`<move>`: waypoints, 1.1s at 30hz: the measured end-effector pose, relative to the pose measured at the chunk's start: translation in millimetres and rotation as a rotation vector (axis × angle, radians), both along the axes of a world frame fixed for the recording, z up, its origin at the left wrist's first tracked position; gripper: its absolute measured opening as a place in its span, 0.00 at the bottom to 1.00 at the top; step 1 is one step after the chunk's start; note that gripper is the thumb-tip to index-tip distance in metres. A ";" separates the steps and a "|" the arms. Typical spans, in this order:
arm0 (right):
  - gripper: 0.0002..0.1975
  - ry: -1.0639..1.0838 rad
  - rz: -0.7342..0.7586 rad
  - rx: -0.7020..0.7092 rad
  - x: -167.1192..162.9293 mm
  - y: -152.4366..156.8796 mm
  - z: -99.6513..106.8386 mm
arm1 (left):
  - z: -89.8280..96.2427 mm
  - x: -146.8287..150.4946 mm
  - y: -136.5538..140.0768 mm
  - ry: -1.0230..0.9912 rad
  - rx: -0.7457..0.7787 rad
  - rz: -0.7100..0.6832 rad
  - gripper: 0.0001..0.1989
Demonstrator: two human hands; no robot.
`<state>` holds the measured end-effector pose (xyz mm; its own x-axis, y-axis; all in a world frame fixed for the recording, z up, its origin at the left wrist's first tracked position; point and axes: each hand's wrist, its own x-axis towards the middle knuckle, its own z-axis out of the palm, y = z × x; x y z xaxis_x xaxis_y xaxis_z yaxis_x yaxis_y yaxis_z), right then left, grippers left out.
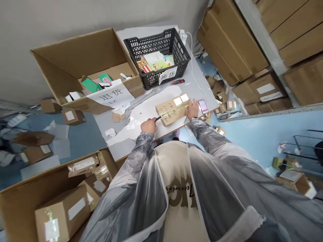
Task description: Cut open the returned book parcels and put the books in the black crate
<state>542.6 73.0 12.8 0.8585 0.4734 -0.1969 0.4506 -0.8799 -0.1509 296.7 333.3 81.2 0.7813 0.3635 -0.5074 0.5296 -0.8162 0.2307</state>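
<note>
A flat brown cardboard box lies on the table, with handwriting, two white labels and shiny tape along its middle. My left hand is closed around a slim dark tool that looks like a box cutter, its tip at the taped left end of the box. At the box's right end is my right hand, blurred, fingers apart, beside or against the edge. Right of that hand lies a phone on a white cable. A red and black utility knife rests behind the box.
A black plastic crate with booklets stands at the back of the table. Left of it is a big open carton with green packages. Another carton of parcels sits lower left. Shelving with large boxes rises on the right.
</note>
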 end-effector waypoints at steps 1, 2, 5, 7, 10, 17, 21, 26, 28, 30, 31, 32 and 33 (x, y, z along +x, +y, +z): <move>0.51 0.022 0.065 -0.021 -4.2 12.2 4.6 | 1.3 -0.7 -2.5 0.003 0.001 -0.027 0.26; 0.53 0.055 0.158 -0.025 -7.5 24.0 8.4 | 2.0 -1.5 -4.6 0.000 0.001 -0.049 0.26; 0.56 0.147 0.382 0.023 -10.1 51.0 13.2 | 0.4 -4.2 -7.7 -0.016 -0.022 -0.083 0.29; 0.56 0.178 0.437 0.061 -4.9 59.8 10.6 | -2.7 -6.5 -5.9 -0.026 -0.060 -0.090 0.31; 0.61 0.235 0.467 0.105 9.4 63.5 2.4 | -8.6 -10.0 1.1 -0.038 -0.106 -0.076 0.34; 0.61 0.322 0.618 0.051 40.7 74.8 -12.7 | -35.2 -12.1 10.4 -0.121 -0.195 0.081 0.31; 0.57 0.270 0.635 -0.023 46.1 80.8 -13.1 | -60.4 -14.1 10.8 -0.212 -0.367 0.233 0.28; 0.53 0.175 0.672 -0.095 39.6 77.5 -3.0 | -78.0 -23.0 8.2 -0.236 -0.712 0.448 0.31; 0.50 0.138 0.689 -0.114 34.2 74.4 2.1 | -80.2 -29.5 7.0 -0.261 -0.757 0.475 0.32; 0.48 0.100 0.703 -0.138 27.3 71.4 6.4 | -81.9 -37.6 6.4 -0.312 -0.739 0.479 0.31; 0.47 0.080 0.705 -0.153 23.4 70.1 7.8 | -82.7 -42.0 6.4 -0.340 -0.719 0.498 0.31; 0.46 0.062 0.705 -0.168 19.2 68.8 8.8 | -83.6 -46.1 6.4 -0.367 -0.699 0.537 0.31; 0.46 0.043 0.705 -0.180 15.0 67.5 9.1 | -84.4 -49.9 6.5 -0.386 -0.684 0.589 0.31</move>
<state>557.6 140.4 21.9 0.3516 0.8680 -0.3507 0.9162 -0.3959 -0.0612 246.8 339.8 -3.3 0.7256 0.4715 -0.5013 0.5979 -0.0713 0.7984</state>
